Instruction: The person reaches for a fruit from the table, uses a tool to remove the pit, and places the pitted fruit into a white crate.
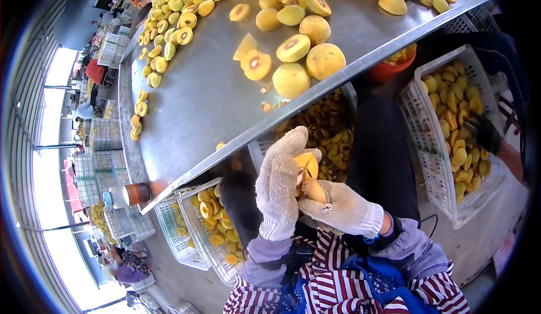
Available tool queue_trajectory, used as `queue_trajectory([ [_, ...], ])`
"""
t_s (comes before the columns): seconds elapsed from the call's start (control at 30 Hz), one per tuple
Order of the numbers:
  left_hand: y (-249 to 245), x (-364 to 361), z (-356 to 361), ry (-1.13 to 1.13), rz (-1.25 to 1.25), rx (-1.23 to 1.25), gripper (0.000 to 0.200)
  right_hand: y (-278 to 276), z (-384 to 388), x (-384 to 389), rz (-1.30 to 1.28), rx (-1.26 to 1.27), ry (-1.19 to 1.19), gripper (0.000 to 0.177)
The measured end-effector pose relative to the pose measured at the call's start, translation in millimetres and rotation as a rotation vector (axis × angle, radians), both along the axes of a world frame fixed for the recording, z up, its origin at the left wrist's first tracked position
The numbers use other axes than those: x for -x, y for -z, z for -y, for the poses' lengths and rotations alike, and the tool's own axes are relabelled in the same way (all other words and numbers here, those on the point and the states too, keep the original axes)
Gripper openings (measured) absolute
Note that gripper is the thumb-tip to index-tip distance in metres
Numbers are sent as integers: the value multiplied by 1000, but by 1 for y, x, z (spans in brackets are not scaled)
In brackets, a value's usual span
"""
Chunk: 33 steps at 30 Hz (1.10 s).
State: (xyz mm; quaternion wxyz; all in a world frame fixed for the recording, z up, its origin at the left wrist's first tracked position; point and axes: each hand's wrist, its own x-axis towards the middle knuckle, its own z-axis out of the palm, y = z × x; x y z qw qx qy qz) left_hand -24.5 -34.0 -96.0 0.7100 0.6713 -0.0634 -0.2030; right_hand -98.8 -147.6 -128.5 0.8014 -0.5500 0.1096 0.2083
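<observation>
My left hand (280,181), in a pale knitted glove, is closed around a yellow peach half (306,163) in front of my lap. My right hand (346,208), gloved the same way, meets it from the right, its fingers closed on another yellow-orange peach piece (314,190). The two pieces are close together, with a dark brown part between them. Whether a small tool is in my right fingers is hidden. Below and behind my hands, a crate holds many brownish peach scraps (329,139).
A metal table (197,88) carries many halved peaches (293,48). White crates of yellow halves stand at left (209,215) and right (414,108). A red bucket (394,69) sits under the table edge. Another person's dark-gloved hand (484,133) reaches into the right crate.
</observation>
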Motion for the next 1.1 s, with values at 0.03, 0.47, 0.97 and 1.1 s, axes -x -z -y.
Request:
queue_trajectory([
  [0.03, -4, -3, 1, 25, -14, -45, 51, -5, 4, 0, -30, -63, -23, 29],
  [0.47, -12, -28, 8, 386, 628, -121, 27, 37, 21, 18, -336, -1205, -341, 25],
  [0.97, -2, -53, -166, -344, 603, -887, 35, -8, 34, -4, -289, -654, -343, 27],
  [1.1, -14, -74, -149, -82, 929, -1219, 34, -9, 27, -7, -298, -579, -355, 28],
])
